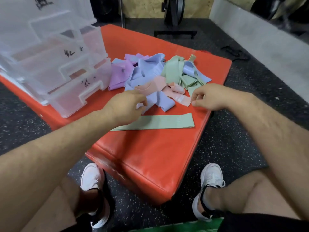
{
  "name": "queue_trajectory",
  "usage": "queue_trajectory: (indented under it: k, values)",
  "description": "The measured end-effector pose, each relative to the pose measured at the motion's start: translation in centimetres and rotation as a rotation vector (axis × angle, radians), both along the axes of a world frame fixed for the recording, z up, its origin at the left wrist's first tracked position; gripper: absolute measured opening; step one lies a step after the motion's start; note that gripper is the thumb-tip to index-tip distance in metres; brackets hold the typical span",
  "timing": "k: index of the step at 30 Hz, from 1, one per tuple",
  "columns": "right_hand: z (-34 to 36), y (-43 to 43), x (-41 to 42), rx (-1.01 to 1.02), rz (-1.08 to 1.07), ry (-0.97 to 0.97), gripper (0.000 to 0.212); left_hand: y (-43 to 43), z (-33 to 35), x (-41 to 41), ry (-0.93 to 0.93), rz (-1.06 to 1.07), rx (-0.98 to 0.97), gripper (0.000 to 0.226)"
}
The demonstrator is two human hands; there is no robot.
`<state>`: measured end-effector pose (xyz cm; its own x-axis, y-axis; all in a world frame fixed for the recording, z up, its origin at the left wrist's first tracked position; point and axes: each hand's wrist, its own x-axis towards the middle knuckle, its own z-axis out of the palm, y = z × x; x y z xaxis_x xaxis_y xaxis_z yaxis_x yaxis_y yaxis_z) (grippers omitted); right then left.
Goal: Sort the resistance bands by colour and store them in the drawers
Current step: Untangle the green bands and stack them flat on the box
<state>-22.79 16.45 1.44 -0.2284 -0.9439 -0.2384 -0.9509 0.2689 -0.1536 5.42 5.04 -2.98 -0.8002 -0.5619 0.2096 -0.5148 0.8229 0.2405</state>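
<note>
The person sits at the 6 o'clock edge of a red mat on the speckled floor, with both bare forearms reaching over it. A loose pile of resistance bands lies at the mat's middle: purple bands at the pile's 9 o'clock side, green bands toward 2 o'clock, and a pink band and a blue band at its 6 o'clock edge. One flat green band lies stretched out by itself just at 6 o'clock of the pile. The left hand has its fingers curled and pinches the near end of the blue band. The right hand is curled too, with its thumb just beside the pink band's corner; whether it grips that band cannot be told. A clear drawer unit stands at the mat's 10 o'clock corner, its hand-labelled drawers pulled out stepwise.
</note>
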Motion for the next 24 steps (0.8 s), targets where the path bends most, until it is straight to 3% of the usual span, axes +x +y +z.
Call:
queue_trajectory:
  k: [4, 8, 11, 14, 19, 22, 24]
  values:
    - [0.3, -0.9, -1.3, -0.045, -0.041, 0.014, 0.012, 0.7, 0.2, -4.3, -0.020, -0.106, -0.037, 0.017]
    - [-0.4, -2.0, -2.2, -0.004, -0.073, 0.057, 0.033, 0.9, 0.1, -7.1, -0.272, -0.117, -0.034, 0.044]
    - [-0.9, -2.9, -2.3, 0.068, -0.090, 0.014, 0.033, 0.5, 0.9, -7.8, -0.355, -0.101, -0.074, 0.053]
    - [-1.0, -3.7, -2.2, 0.134, -0.070, 0.006, 0.033, 0.2, 1.6, -8.2, -0.273, -0.105, -0.092, 0.045]
    - [-1.3, -4.3, -2.7, 0.017, -0.115, 0.007, 0.031, 0.0, 1.4, -9.4, -0.113, -0.096, 0.081, 0.039]
    - [-2.2, -3.5, -3.2, 0.020, -0.127, 0.020, 0.066, 0.1, 1.1, -10.4, -0.080, -0.107, 0.137, 0.036]
    - [-2.9, -3.2, -3.5, -0.015, -0.127, 0.035, 0.074, 0.6, 0.9, -10.9, -0.050, -0.094, 0.168, 0.032]
